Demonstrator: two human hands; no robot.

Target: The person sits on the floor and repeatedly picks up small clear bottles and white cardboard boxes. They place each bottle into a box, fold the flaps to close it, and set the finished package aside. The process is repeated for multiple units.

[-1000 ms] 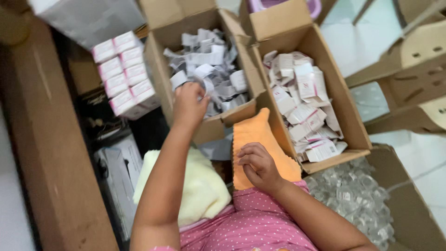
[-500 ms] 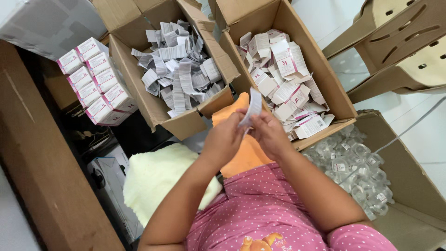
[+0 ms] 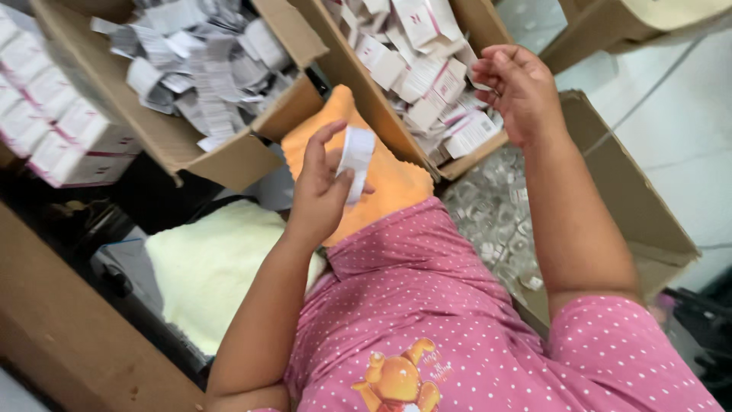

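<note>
Leaflet [image 3: 356, 155]: folded, pinched in left hand [image 3: 324, 191] grip.
Right hand [image 3: 518, 88]: empty, fingers loosely curled, above flat cartons [image 3: 427, 69].
Progress: leaflet not yet boxed.

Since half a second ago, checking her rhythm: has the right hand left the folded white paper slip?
Yes. The right hand moved off the slip toward the carton box.

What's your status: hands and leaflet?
Left hand grips folded leaflet over orange cloth. Right hand empty, at carton box. Nothing in the way.
</note>
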